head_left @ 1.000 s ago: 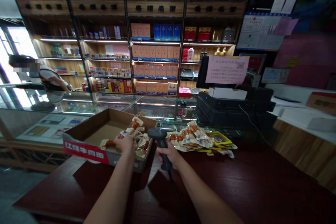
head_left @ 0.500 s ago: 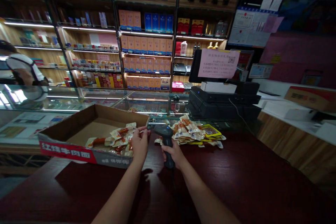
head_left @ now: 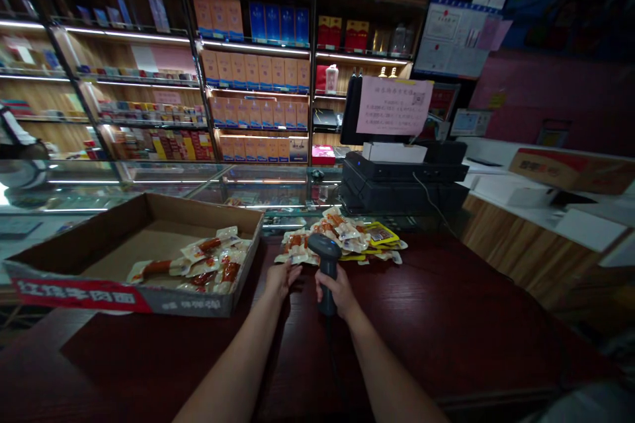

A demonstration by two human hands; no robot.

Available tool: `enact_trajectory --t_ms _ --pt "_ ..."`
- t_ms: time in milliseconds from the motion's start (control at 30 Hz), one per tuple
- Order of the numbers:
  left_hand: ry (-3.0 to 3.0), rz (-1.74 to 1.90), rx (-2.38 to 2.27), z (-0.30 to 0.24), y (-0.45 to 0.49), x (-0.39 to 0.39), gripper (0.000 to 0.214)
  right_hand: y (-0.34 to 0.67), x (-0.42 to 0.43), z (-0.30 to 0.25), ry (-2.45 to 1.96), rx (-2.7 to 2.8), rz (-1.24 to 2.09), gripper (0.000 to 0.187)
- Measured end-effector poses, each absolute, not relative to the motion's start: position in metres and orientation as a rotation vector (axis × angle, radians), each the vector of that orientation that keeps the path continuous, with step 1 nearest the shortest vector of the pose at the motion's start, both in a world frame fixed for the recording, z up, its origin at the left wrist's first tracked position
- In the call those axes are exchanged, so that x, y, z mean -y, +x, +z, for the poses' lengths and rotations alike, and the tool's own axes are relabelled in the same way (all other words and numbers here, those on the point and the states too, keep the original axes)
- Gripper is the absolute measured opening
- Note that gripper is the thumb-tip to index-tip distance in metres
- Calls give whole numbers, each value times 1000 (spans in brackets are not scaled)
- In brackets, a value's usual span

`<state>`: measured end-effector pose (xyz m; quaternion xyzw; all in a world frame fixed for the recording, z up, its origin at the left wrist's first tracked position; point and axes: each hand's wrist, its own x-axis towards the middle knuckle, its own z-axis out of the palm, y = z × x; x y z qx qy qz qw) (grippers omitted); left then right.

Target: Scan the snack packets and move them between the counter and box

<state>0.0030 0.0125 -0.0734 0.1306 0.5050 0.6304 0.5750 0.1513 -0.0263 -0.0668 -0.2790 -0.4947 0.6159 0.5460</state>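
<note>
My right hand (head_left: 338, 291) is wrapped round the grip of a dark barcode scanner (head_left: 325, 248), held upright over the brown table with its head tipped forward. To its left, my left hand (head_left: 281, 279) reaches to the front left edge of a heap of sealed snack packets (head_left: 342, 228). Its fingers are stretched out, and no packet shows within them; whether they touch the heap I cannot tell. On the left stands an open cardboard box (head_left: 173, 301) with several clear packets of reddish-brown sausage-like food (head_left: 203, 264) in its right part.
Yellow packets (head_left: 381, 234) lie at the heap's right side. Behind stand a glass display counter (head_left: 258, 178) and a dark cash register (head_left: 407, 185) with a pink notice (head_left: 391, 106). Shelves of boxed goods (head_left: 258, 73) line the back wall. The scanner's cable trails toward me.
My left hand has moved from the box's right edge to the packet heap. The scanner's head no longer points left at that hand. The view has swung right.
</note>
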Motion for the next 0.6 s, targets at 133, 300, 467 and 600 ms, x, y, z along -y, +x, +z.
enact_trajectory --t_ms 133,300,467,600 --pt "656 1618 -1466 -85 1 -11 17 151 26 -65 -635 1190 1503 36" --pt "1042 1913 -1630 -95 -25 -10 23 152 25 -69 -623 1296 1610 44" --pt "784 1974 -1530 -97 -35 -19 28 152 28 -67 -586 1440 1662 42" --pt "722 2011 -1427 -93 -29 -17 22 152 30 -64 -584 1479 1646 40"
